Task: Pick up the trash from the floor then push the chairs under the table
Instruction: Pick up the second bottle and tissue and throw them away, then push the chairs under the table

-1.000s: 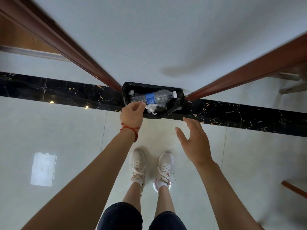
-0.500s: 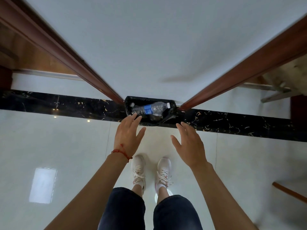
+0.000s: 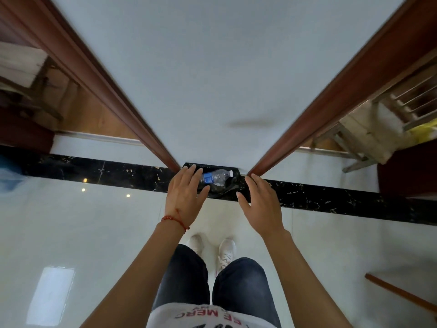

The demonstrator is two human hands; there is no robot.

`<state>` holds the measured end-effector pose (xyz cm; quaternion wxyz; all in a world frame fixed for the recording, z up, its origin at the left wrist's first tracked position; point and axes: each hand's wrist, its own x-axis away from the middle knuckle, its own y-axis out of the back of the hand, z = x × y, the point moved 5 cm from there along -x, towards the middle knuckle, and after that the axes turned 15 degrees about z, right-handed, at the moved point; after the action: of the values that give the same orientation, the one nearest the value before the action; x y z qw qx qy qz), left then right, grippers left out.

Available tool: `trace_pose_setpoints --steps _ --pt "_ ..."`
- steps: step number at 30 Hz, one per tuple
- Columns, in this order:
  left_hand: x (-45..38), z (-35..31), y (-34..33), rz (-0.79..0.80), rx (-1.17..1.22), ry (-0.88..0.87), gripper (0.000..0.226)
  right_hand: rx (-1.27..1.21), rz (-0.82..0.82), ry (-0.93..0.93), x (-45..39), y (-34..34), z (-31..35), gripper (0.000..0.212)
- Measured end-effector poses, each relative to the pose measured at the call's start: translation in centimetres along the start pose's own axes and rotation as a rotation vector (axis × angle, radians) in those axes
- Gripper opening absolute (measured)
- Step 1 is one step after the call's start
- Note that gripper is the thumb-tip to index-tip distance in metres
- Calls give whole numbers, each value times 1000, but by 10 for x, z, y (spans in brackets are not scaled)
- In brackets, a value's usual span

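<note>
The one plastic bottle (image 3: 217, 177) carries a blue label, but its print is too small to read. On the white shirt hem (image 3: 208, 314) at the bottom edge, upside-down red letters read roughly "MERC"; the rest is cut off.

The bottle lies on its side inside a single black-lined bin (image 3: 228, 189), which stands at the foot of the white wall, on the black marble floor strip (image 3: 331, 197). Crumpled liner fills the bin beside the bottle, and anything under it is hard to make out.

Two hands hover over the bin. The left hand (image 3: 185, 196), a red cord at its wrist, has straight spread fingers covering the bin's left rim and the bottle's base; it holds nothing, and whether it touches them cannot be told. The right hand (image 3: 260, 204) is likewise flat and released over the bin's right rim.

Right of the bin stands one pale chair (image 3: 369, 129), blurred and partly cut off. Two white shoes (image 3: 227, 250) show below the bin, half hidden by the knees.
</note>
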<state>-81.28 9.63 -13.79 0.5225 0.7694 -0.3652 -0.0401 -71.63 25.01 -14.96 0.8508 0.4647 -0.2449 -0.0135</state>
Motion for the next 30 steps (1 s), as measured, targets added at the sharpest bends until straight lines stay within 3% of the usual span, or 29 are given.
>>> trace_pose_setpoints --steps 8,14,30 --pt "15 -24 23 89 -55 18 52 22 -32 -19 24 49 1 47" --pt "9 -35 36 118 -141 -75 52 27 -98 -108 52 65 -11 48" --pt "5 -100 21 361 -371 -670 53 -191 -322 -698 182 27 -14 50"
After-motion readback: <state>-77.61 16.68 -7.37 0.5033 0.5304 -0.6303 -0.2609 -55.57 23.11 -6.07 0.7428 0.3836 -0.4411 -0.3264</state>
